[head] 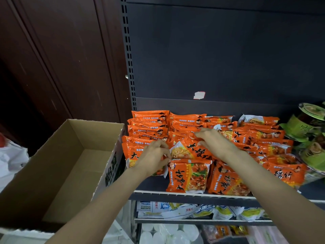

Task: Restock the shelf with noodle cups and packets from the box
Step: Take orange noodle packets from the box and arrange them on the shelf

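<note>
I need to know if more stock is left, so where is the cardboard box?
In the head view the cardboard box sits lower left, open, against the shelf's left end.

Shelf is jammed with orange packets and green cups on the right; only open room is above the stacks.

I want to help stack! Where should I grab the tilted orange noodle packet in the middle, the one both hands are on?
Hold the tilted orange packet by its two short ends, one hand from each side, as the left hand and right hand do now. It is flat and soft, propped on other packets, so its ends stick out free while neighbours crowd its long edges.
</note>
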Demonstrator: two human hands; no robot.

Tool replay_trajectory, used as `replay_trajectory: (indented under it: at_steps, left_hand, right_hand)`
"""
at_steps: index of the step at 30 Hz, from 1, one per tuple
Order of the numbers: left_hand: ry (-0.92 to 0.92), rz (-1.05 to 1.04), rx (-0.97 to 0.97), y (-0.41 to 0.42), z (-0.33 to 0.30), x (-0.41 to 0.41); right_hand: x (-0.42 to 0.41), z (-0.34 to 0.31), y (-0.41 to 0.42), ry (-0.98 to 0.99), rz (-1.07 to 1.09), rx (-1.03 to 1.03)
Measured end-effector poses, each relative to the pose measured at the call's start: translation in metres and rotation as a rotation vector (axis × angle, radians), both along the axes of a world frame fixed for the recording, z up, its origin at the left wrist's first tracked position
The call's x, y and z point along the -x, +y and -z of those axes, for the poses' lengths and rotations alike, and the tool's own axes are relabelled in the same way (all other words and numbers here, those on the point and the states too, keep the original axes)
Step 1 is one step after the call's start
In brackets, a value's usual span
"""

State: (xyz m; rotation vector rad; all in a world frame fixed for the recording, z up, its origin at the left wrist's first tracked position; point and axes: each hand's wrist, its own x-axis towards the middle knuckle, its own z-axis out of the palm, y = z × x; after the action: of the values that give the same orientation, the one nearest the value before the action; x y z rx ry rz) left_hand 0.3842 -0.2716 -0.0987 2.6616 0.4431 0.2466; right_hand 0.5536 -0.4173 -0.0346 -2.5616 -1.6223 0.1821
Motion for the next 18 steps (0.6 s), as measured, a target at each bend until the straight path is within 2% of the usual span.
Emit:
replay_trajectory:
  at_steps: [5, 10, 13, 18]
  left_hand:
    - [0.052, 0.004, 0.101, 0.006, 0.003, 0.013]
    - [0.104, 0.024, 0.061, 0.004, 0.002, 0.016]
    - [0.107, 0.014, 0.006, 0.001, 0.004, 0.018]
    - [-0.017, 0.016, -0.011, -0.004, 0.006, 0.015]
  right_hand:
    - [0.018, 0.018, 0.005, -0.031, -0.06, 0.098]
    - [0.02, 0.026, 0.011, 0.224, 0.124, -0.112]
    - [0.021, 0.03, 0.007, 0.238, 0.165, -0.206]
    - [0.037, 0.04, 0.013, 0.298, 0.029, 0.006]
